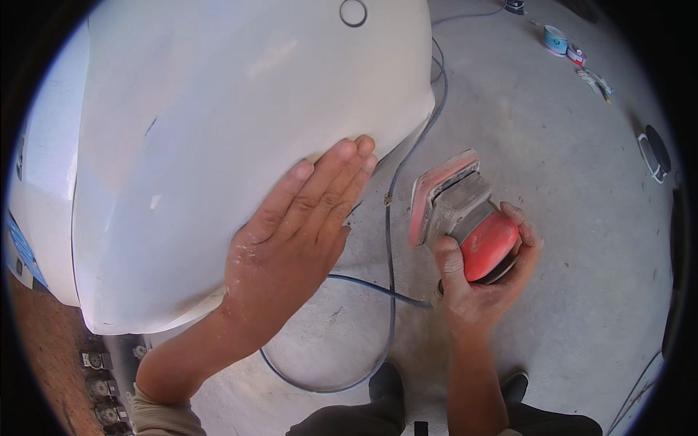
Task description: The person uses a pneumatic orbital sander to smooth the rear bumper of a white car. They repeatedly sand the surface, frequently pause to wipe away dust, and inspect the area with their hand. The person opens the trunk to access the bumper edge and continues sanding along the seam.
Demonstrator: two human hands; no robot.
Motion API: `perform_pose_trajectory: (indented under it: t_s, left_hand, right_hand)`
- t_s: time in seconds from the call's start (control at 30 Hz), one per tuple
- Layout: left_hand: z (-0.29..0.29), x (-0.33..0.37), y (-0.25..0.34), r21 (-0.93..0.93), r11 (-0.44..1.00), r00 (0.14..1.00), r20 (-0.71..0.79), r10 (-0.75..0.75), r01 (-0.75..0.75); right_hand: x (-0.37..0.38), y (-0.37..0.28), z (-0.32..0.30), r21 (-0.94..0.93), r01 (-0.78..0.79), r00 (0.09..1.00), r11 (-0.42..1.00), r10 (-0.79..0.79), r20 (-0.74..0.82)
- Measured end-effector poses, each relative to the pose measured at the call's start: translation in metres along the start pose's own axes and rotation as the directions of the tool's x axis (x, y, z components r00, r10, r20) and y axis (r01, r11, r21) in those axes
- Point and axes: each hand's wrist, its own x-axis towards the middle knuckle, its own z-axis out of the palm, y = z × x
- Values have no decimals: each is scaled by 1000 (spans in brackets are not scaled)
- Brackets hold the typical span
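Note:
A white car body panel [174, 182], which looks like a bumper, fills the upper left, with a round outline near its top and a small dark scratch. My left hand [287, 218] lies flat on its lower right part, the fingers stretched out toward the edge. Right of the panel, my right hand [483, 291] grips a red and grey air sander [491, 243] by its rounded red top. The sander is tilted off the panel, its dusty pad turned toward the upper left. Pale dust covers the fingers of my right hand.
A dark hose [390, 240] loops over the grey concrete floor [582, 218] between panel and sander. Far right stand a teal can [555, 41] and a red-white can [576, 56], near what looks like gloves [595, 83]. My shoes [386, 381] are at the bottom; brown ground [43, 341] lies lower left.

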Motion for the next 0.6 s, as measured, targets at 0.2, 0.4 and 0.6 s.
perform_pose_trajectory:
  t_s: [0.2,0.4,0.6]
  left_hand:
    - [13,-9,-25,304,945,990,-32,134,-118]
    - [8,-41,-41,299,939,984,2,181,-173]
    - [13,-82,-46,213,968,991,51,122,-130]
  right_hand:
    - [3,-2,8,-16,21,998,1000,-20,58]
    - [-2,-12,21,-49,165,968,985,-152,201]
    - [-16,-37,44,-169,281,945,945,-241,220]
